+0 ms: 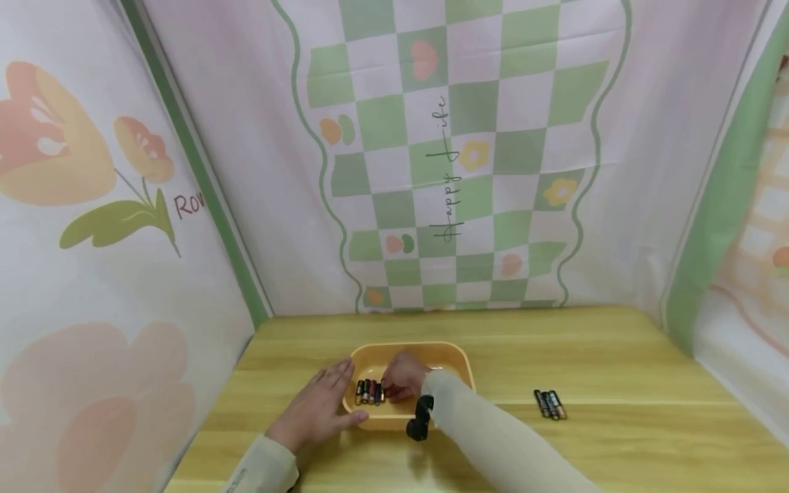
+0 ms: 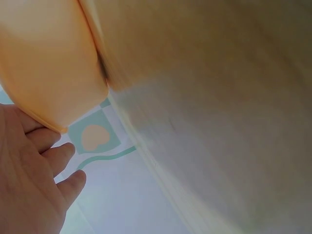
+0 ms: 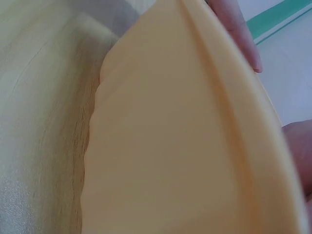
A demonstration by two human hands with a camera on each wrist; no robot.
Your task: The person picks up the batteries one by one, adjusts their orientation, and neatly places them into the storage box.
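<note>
A yellow-orange plastic basin (image 1: 459,356) sits on the wooden table. Inside it, on the left, several batteries (image 1: 366,392) lie side by side in a row. My left hand (image 1: 317,407) rests against the basin's left rim, its fingers extended and the thumb by the front corner. The left wrist view shows that hand's fingers (image 2: 66,153) along the outer rim. My right hand (image 1: 403,375) reaches down into the basin, its curled fingers pinching a battery at the row's right end. In the right wrist view the basin's wall (image 3: 161,126) hides most of that hand.
To the right of the basin, several more batteries (image 1: 550,405) lie together on the table (image 1: 616,363). A black wrist device (image 1: 421,418) hangs at the right cuff over the basin's front rim. Printed curtains (image 1: 468,205) stand behind the table and along its sides.
</note>
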